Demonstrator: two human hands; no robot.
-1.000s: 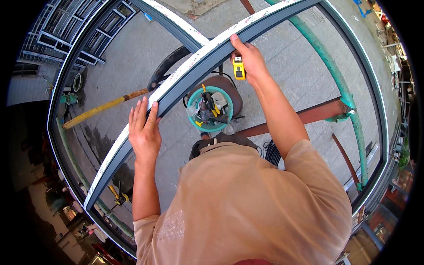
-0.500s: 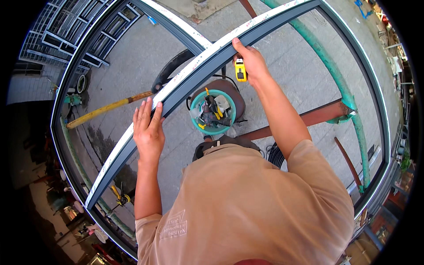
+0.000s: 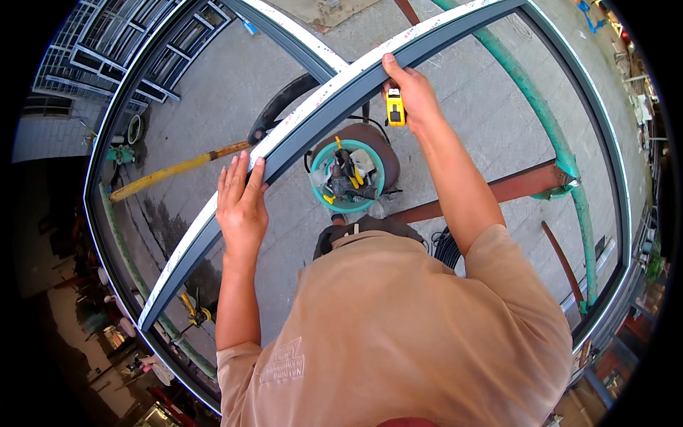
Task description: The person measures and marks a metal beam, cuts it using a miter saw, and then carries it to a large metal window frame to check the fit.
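Head camera: a large rectangular frame (image 3: 613,153) in dark grey is supported above a grey concrete floor (image 3: 462,92), and its crossbar (image 3: 324,117), faced along one edge with printed white film, is stretched diagonally in front of the person. The left hand (image 3: 242,196) is laid open on the crossbar, its fingers extended. By the right hand (image 3: 415,96) a yellow tape measure (image 3: 395,107) is gripped just beside the bar, the thumb being rested on the bar; the other fingers are mostly hidden.

Below, a teal basin (image 3: 314,169) filled with tools is set on a brown stool (image 3: 391,160). Beneath the frame, a green-wrapped pipe (image 3: 530,92) is met by a rust-red beam (image 3: 519,181) at the right, while a yellow bar (image 3: 181,171) is seen at the left. Further metal frames (image 3: 124,46) are gathered at the upper left, near a pale brick wall (image 3: 50,132). The right edge is crowded with clutter too small to be told apart.
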